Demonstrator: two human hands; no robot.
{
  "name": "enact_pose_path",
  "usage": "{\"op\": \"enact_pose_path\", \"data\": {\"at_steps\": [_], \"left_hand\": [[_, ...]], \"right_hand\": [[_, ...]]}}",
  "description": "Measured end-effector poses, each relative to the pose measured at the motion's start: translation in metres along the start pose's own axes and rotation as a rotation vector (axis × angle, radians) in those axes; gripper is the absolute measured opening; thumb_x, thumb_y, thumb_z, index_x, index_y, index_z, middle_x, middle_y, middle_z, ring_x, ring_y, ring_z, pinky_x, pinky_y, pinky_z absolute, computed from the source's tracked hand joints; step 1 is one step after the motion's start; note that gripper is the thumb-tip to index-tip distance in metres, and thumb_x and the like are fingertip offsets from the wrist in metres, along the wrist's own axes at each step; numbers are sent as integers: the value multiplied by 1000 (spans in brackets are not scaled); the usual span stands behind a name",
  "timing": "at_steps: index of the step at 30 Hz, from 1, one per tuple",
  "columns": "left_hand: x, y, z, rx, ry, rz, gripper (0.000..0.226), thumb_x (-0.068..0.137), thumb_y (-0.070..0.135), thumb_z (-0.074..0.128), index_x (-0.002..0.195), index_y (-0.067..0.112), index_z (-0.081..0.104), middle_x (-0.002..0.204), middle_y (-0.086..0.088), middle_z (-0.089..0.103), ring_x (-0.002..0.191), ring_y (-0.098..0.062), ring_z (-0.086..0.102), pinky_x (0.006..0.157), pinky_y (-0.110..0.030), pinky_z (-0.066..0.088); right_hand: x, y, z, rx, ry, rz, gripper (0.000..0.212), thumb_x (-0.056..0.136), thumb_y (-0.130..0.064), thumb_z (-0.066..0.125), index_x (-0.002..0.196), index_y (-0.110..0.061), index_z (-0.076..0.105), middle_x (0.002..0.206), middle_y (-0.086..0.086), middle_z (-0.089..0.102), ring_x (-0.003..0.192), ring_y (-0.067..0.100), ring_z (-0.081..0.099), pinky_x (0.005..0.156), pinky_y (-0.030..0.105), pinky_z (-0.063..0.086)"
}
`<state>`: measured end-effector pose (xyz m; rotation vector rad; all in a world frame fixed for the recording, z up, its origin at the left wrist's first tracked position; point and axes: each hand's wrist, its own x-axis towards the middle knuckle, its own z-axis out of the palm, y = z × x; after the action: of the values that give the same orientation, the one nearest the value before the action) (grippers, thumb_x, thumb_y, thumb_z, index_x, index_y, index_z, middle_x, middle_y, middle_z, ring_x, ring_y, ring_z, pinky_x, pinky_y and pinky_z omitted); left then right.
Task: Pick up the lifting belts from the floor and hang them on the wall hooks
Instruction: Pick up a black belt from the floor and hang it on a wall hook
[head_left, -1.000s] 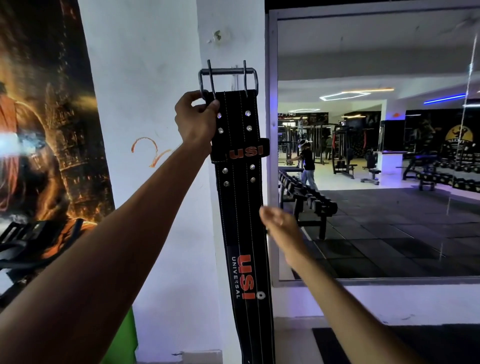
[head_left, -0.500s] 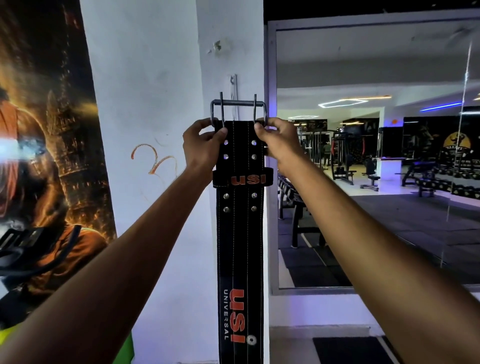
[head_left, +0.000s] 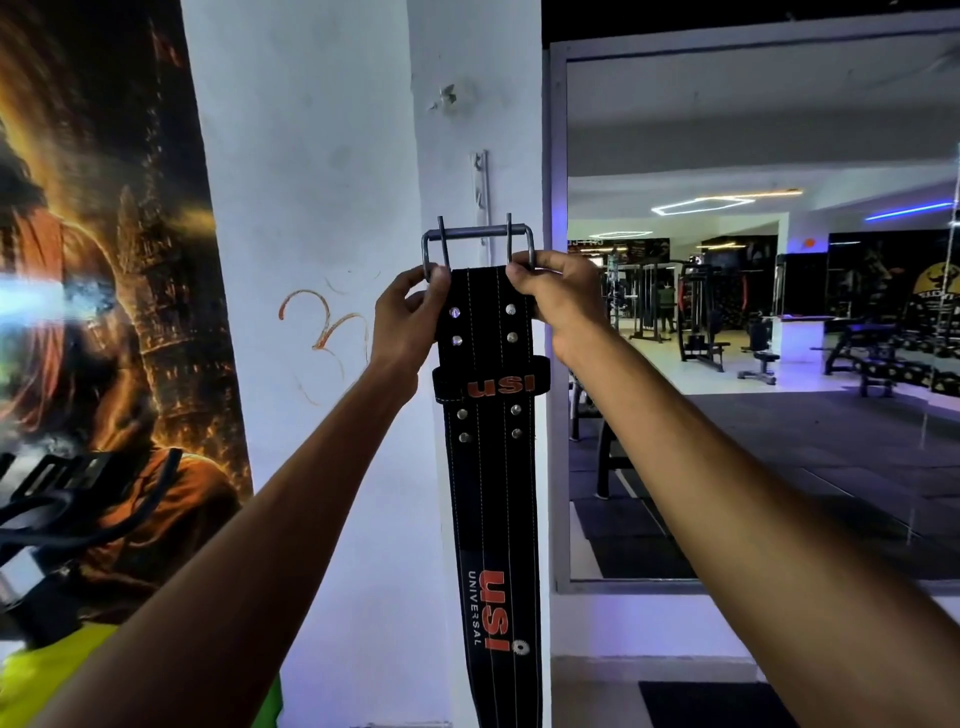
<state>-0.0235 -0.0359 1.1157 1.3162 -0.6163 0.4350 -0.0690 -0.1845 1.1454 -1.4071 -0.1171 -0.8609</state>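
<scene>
A black lifting belt (head_left: 491, 478) with red "USI" lettering hangs straight down in front of a white pillar. Its grey double-prong buckle (head_left: 478, 236) is at the top, held up against the lower end of a white wall hook strip (head_left: 480, 182) fixed to the pillar. My left hand (head_left: 410, 317) pinches the belt's top left corner just under the buckle. My right hand (head_left: 558, 299) grips the top right corner. Whether the buckle rests on a hook I cannot tell, as the buckle bar covers it.
A large wall mirror (head_left: 753, 312) with a grey frame fills the right side and reflects gym machines and benches. A dark orange poster (head_left: 104, 312) covers the wall at left. Black exercise equipment (head_left: 47, 499) stands at the lower left. A dark floor mat (head_left: 711, 704) lies below the mirror.
My right hand rose from beside the belt's middle and took hold of its top right corner. The belt stays held at the hook strip between both hands.
</scene>
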Motion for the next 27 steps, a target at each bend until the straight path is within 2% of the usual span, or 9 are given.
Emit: {"op": "enact_pose_path", "data": {"at_steps": [3,5,7,9,12,14,18,23,27], "left_hand": [[-14,-10,-9,-12,-147,-56,50,102,58,28,118,28,64,109,2,74,97,-11,71,78,-22,56],[-29,-31,-19,3,-253,-77,53,97,64,21,118,36,61,111,4,74,105,-9,70,80,-17,54],[-48,-60,-26,18,-306,-112,55,90,65,29,117,32,64,111,6,75,105,-5,70,83,-15,55],[-66,-90,-28,51,-312,-163,51,94,57,47,113,14,69,106,1,74,98,-9,70,89,-24,55],[-89,-125,-27,93,-340,-190,22,90,27,71,101,9,74,94,3,76,90,-12,70,87,-29,56],[-99,-134,-23,93,-334,-216,6,87,12,73,90,17,75,84,7,79,82,-9,74,77,-22,58],[-127,-158,-22,100,-327,-293,12,86,1,73,84,13,74,74,8,78,72,-6,74,67,-18,57],[-180,-214,-41,187,-537,-455,19,87,-1,70,92,16,76,85,5,80,83,-8,75,77,-24,56],[-171,-205,-41,153,-526,-445,14,86,10,74,99,15,77,94,2,80,92,-12,75,84,-25,57]], "right_hand": [[1,8,0,41,37,28,16,80,2,71,95,-1,72,80,8,69,80,21,64,93,47,56],[4,12,-2,56,55,29,17,79,2,73,94,-3,73,79,7,70,81,20,65,93,47,56],[6,15,-5,68,72,34,17,78,2,74,94,-5,73,83,8,71,82,20,66,93,47,56],[8,16,-7,59,77,27,19,78,1,73,96,-4,73,82,5,71,81,18,65,92,46,57],[8,19,-9,61,75,15,18,79,1,73,96,-5,73,77,0,70,77,14,65,92,45,57],[7,21,-9,73,70,14,16,79,1,73,91,-8,74,77,0,70,76,13,65,92,45,57],[9,23,-13,100,96,30,17,77,1,75,90,-10,75,75,-2,70,71,8,65,84,35,57],[16,17,-24,156,137,0,19,76,3,74,93,-5,74,75,1,70,67,8,63,60,19,52],[15,12,-29,198,135,-16,17,77,4,73,91,-6,73,81,7,70,63,8,63,52,17,52]]}}
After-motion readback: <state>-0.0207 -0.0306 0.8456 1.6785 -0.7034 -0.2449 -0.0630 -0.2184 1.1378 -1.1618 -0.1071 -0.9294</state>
